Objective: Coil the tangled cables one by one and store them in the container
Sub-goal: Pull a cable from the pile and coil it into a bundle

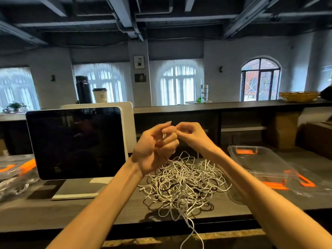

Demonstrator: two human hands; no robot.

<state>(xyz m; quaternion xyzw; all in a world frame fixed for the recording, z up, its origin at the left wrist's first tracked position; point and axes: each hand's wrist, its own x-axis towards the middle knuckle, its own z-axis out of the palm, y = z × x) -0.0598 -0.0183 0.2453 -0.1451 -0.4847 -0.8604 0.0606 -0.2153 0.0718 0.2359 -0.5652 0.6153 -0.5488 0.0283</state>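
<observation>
A tangled heap of white and dark cables (181, 184) lies on the dark table in front of me, one white strand hanging over the near edge. Both hands are raised together above the heap. My left hand (156, 146) has its fingers curled round a white cable. My right hand (188, 133) pinches the same cable right against the left hand's fingertips, and a thin strand drops from there to the heap. A clear plastic container (258, 162) with orange latches stands open to the right of the heap.
A dark screen on a white stand (77, 142) rises left of the heap. Another clear container with orange latches (14, 173) holding cables sits at the far left. A clear lid with orange clips (305, 184) lies at the right. A raised counter (215, 106) runs behind.
</observation>
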